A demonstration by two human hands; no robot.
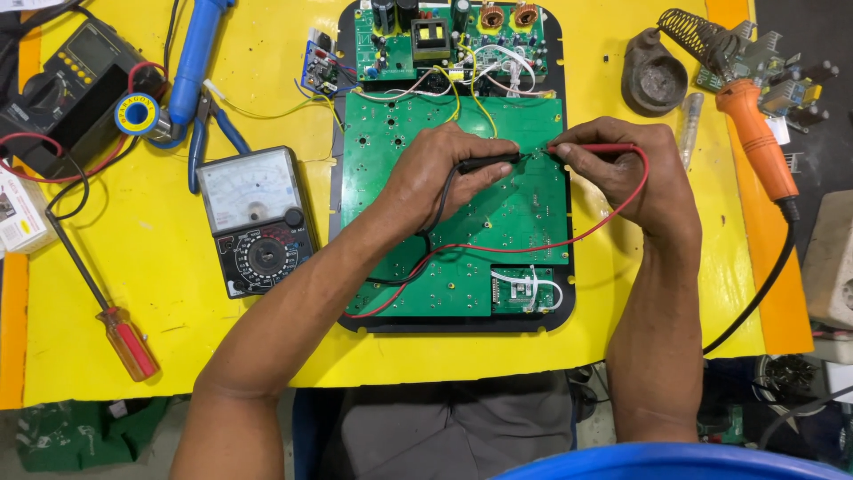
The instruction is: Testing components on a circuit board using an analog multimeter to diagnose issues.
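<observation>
- The left hand (435, 173) holds a black probe (487, 163).
- The right hand (635, 173) holds a red probe (591, 148).
- Both tips touch the green board (524, 213) under the hands.

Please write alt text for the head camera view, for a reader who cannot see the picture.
Two bare hands press meter probes onto a green circuit board on a yellow table: the left hand holds the black probe, the right hand the red probe. An analog multimeter lies left of the board.
</observation>
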